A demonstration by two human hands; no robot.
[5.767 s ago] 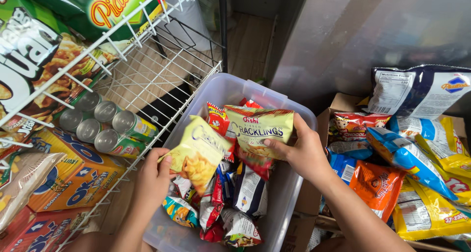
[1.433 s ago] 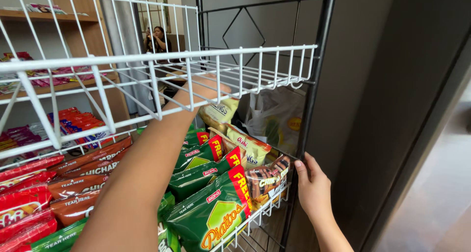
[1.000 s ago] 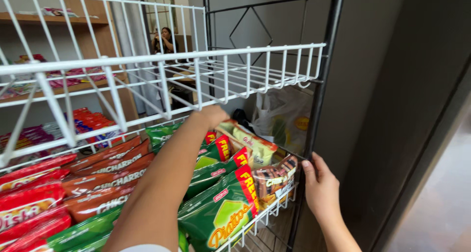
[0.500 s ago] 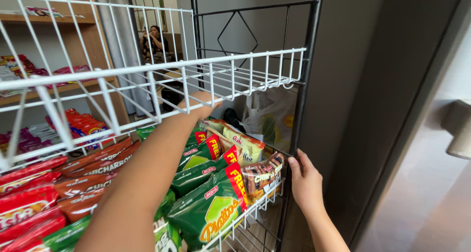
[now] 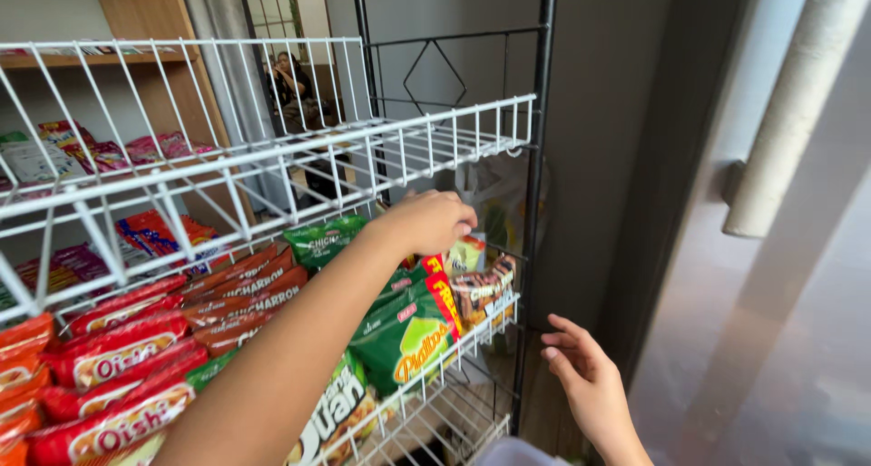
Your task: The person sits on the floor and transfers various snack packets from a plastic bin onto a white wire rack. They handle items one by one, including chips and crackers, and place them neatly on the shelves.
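Shelving first: tall black metal rack (image 5: 541,203) w/ white wire baskets fills the left and middle of the view; upper basket (image 5: 299,157) has nothing showing in it that I can make out, lower basket (image 5: 472,330) is packed w/ snack bags. Red snack packs (image 5: 118,348) lie stacked at the lower left, brown ones (image 5: 240,289) behind them, green chip bags (image 5: 404,330) toward the front rim, one more green bag (image 5: 322,239) standing further back. Grey wall and a pale pipe (image 5: 789,112) to the right. Left hand (image 5: 431,221) reaches in betw. the two baskets, arm stretched across the red packs, fingers curled down over the tops of the bags at the basket's right end, touching a small yellow pack (image 5: 467,253); can't tell if it's actually pinched, fingertips are hidden behind the knuckles. Just beside that, a brownish pack (image 5: 481,289) leans on the front wire. Right hand (image 5: 585,380) hangs outside the rack, near its lower right corner, palm inward, fingers loosely spread, holding nothing, apart from the wire.
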